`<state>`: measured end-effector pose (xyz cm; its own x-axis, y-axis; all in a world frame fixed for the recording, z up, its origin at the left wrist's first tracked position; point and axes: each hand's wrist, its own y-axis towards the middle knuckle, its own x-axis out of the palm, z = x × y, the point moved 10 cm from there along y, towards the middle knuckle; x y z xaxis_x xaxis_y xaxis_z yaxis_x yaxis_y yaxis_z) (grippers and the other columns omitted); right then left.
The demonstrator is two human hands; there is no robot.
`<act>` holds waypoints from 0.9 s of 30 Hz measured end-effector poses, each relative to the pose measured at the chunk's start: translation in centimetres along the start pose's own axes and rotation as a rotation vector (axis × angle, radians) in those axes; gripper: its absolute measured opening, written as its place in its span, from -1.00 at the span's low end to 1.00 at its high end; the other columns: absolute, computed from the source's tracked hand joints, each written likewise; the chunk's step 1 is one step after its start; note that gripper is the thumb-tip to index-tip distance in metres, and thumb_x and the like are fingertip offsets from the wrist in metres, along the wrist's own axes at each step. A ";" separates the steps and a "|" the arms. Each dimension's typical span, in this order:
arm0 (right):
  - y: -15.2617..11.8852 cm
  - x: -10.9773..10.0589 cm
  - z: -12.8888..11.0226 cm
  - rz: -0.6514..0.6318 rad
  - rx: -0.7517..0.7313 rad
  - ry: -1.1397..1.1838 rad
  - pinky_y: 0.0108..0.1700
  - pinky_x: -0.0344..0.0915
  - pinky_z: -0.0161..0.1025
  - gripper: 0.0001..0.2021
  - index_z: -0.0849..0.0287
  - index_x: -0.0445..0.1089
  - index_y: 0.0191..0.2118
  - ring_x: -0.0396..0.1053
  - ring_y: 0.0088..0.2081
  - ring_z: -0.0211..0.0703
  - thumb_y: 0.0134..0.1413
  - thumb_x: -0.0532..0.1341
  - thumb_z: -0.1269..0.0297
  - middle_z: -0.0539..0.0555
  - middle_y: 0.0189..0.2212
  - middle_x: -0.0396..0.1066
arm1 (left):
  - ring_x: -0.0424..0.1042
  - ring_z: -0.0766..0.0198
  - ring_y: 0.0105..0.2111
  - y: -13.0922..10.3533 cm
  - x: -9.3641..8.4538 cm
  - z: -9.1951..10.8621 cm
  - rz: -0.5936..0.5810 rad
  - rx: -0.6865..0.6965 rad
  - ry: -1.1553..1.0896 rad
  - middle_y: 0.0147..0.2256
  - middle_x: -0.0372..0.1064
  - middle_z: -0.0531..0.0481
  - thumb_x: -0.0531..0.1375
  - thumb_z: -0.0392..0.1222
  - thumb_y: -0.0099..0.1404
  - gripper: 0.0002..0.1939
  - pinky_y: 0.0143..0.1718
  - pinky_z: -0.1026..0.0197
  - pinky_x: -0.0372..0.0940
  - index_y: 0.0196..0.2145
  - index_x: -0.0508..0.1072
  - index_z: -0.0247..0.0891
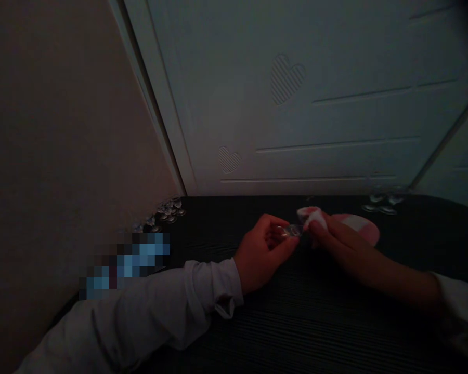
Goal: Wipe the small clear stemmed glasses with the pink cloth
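Grips a small, clear, shiny glass-like piece (pixel 293 230) in the left hand's (pixel 265 252) curled fingers and a soft pink-and-white fuzzy cloth (pixel 316 220) in the right hand's (pixel 343 239) pinch, side by side above a black wood-grained tabletop (pixel 288 327). Looks light, slippery, perhaps brittle, best pinched by the edges. Seems roomiest nearside, bounded behind by a white heart-embossed panel (pixel 234 78).

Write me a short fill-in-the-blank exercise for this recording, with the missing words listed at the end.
1. A small clear object is in the person's ____ hand.
2. The cloth is pinched in the ____ hand.
3. That cloth is white and ____.
4. The striped shapes on the pale panel are ____.

Missing words: left; right; pink; hearts.
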<state>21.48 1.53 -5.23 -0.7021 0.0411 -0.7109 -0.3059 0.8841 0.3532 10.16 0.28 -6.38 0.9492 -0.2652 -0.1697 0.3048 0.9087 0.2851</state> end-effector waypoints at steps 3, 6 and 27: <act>0.0 0.5 0.5 -0.036 0.006 0.002 -0.45 0.30 -0.21 -0.46 0.19 0.31 -0.19 0.34 -0.50 -0.12 0.13 -0.25 -0.07 0.09 -0.52 0.39 | 0.31 0.28 -0.28 -0.2 0.3 0.3 -0.039 0.050 0.095 -0.29 0.28 -0.01 0.16 -0.20 0.14 -0.74 -0.27 0.19 0.23 -0.21 0.22 -0.24; -0.1 0.9 1.0 -0.063 0.021 0.008 -0.41 0.31 -0.19 -0.48 0.20 0.31 -0.17 0.37 -0.45 -0.10 0.14 -0.23 -0.05 0.11 -0.44 0.41 | 0.30 0.30 -0.35 -0.4 0.6 0.6 -0.070 0.061 0.206 -0.32 0.28 0.00 0.17 -0.14 0.13 -0.72 -0.34 0.21 0.23 -0.21 0.22 -0.24; 0.1 0.4 -0.1 -0.035 -0.074 -0.106 -0.48 0.18 -0.24 -0.64 0.15 0.19 -0.53 0.23 -0.52 -0.20 0.12 -0.11 0.04 0.02 -0.57 0.25 | 0.21 0.36 -0.47 -0.5 0.8 1.8 -0.093 0.092 0.375 -0.42 0.23 0.06 0.18 -0.17 0.08 -0.75 -0.43 0.26 0.17 -0.27 0.27 -0.25</act>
<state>21.11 1.59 -5.44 -0.6194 0.0638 -0.7825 -0.3781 0.8492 0.3685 10.93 -1.01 -4.94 0.8280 -0.1932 -0.5264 0.4098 0.8492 0.3330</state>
